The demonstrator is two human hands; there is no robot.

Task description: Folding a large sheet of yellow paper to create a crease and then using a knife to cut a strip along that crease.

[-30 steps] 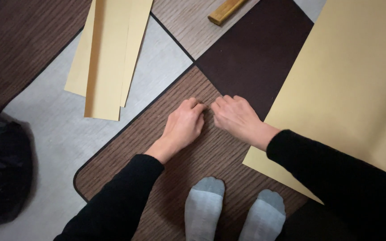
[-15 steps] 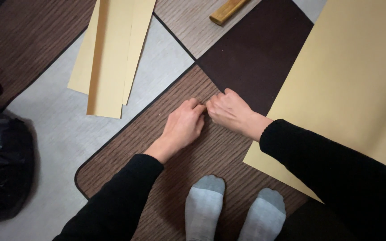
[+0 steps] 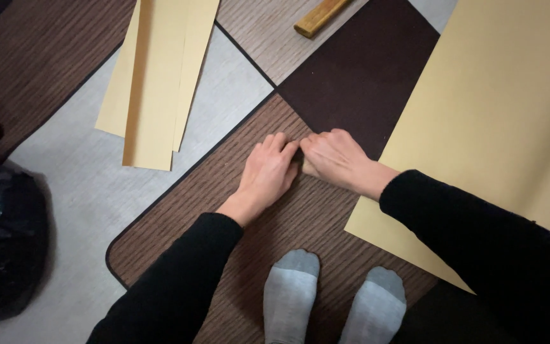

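Both hands press on the floor, where the brown striped mat (image 3: 300,216) meets the dark brown panel (image 3: 358,76). The left hand (image 3: 267,173) lies flat with its fingers loosely curled, holding nothing. The right hand (image 3: 335,159) touches it; its fingers bend down on the seam, and I cannot tell if they pinch something. The large yellow sheet (image 3: 498,114) lies just beside the right arm, uncut as far as is visible. Three narrow yellow strips (image 3: 154,83) already lie apart on the grey floor, so some cutting seems done.

Open mat (image 3: 326,210) around; yellow sheet (image 3: 498,127) right, paper strips (image 3: 154,89) left.
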